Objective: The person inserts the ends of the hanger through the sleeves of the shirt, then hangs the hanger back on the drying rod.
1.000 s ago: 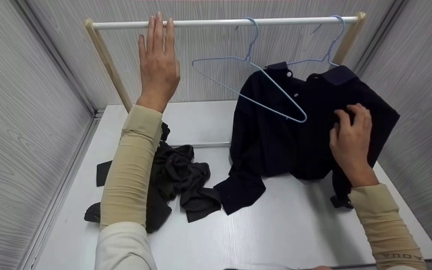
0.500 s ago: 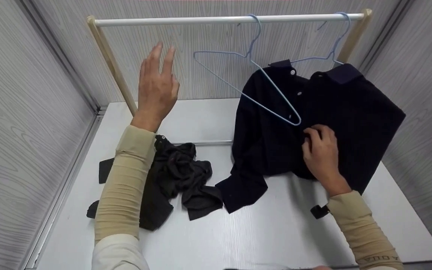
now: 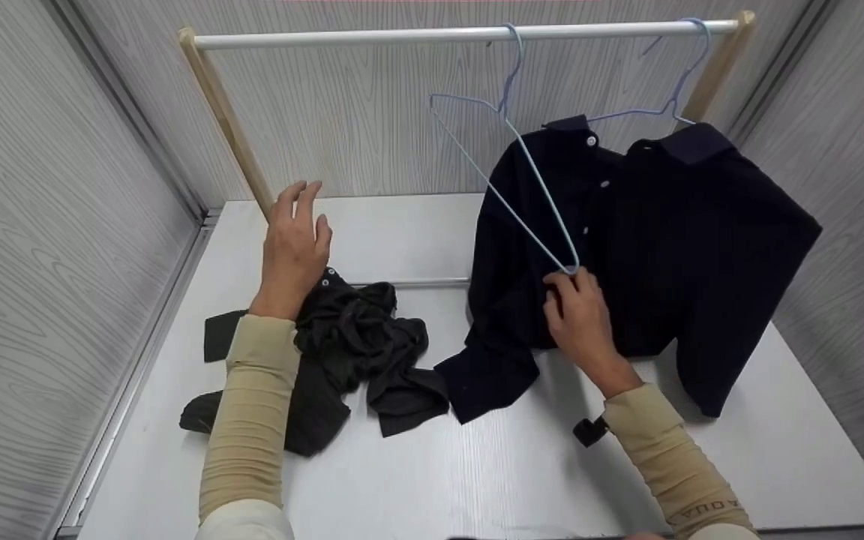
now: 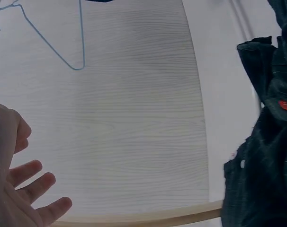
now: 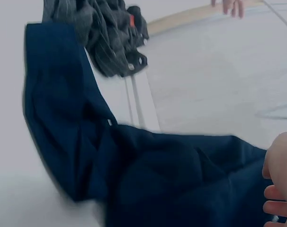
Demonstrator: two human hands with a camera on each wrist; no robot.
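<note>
An unloaded light-blue wire clothes hanger hangs by its hook from the white rail. My right hand pinches its lower right corner, in front of a navy button-up shirt. That shirt hangs from a second blue hanger on the right, one sleeve reaching down to the table. My left hand is in the air on the left, fingers apart and slightly bent, holding nothing. Below and beside it lies a crumpled dark grey shirt with small white buttons, partly hidden by the left forearm.
The rack has a white rail and wooden posts at both ends. It stands on a white table, with a thin bar low across it. Wood-grain panels enclose the sides and back.
My left hand has come down from the rail. The right hand has moved left from the navy shirt's front to the near hanger's corner, and that hanger has turned and tipped toward me.
</note>
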